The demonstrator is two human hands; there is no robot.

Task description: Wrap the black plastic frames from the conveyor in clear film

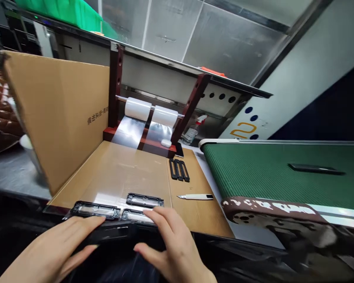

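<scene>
My left hand (pixel 66 239) pinches the left end of a long black plastic part (pixel 113 232) between fingers and thumb, just over the table's front edge. My right hand (pixel 175 241) is at the part's other end, thumb and fingers spread apart; contact with the part cannot be made out against the dark background. Just beyond the hands, black rectangular frames with clear middles lie on the cardboard: one at the left (pixel 96 210), one partly behind my right fingers (pixel 135 215), and one farther back (pixel 144 200).
A utility knife (pixel 194 197) and black slotted frames (pixel 179 169) lie on the cardboard sheet (pixel 129 165). Behind stand two film rolls (pixel 137 109) on a rack. An upright cardboard panel (pixel 61 106) borders the left. On the right, a green conveyor (pixel 268 181) carries a black part (pixel 315 169).
</scene>
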